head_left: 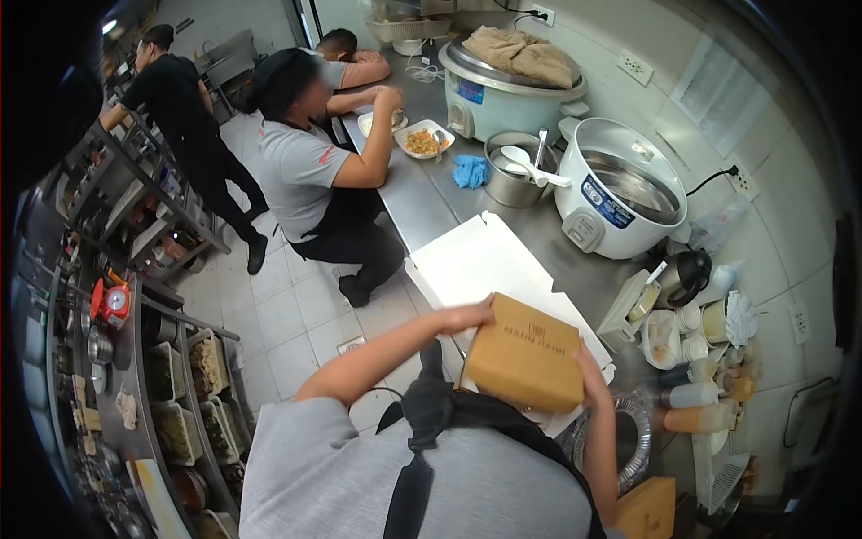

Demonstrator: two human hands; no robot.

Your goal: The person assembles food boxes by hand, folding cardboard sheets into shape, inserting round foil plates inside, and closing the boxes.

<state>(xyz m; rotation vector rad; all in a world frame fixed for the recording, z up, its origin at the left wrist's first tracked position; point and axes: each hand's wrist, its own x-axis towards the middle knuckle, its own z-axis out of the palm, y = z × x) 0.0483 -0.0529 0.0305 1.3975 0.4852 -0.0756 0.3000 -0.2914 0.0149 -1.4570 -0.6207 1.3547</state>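
Note:
A brown cardboard box [523,364] with dark print on its top is held between my two hands, in front of my body. My left hand [470,316] grips its far left corner. Along its right side lies my right hand [593,375], the fingers pressed to the cardboard. Partly beneath the box, a white cardboard sheet or opened flat box [485,260] with cut edges rests on the steel counter [422,193]. Round foil trays [639,440] are by my right forearm, and a second brown box [648,508] stands nearer to me.
Two rice cookers [620,193] [512,99], a metal pot [514,184] with ladles and a blue cloth or glove [470,171] line the counter. Sauce bottles [700,418] crowd the right. A seated person [305,171] eats; another sits behind. A third stands by shelves [135,198].

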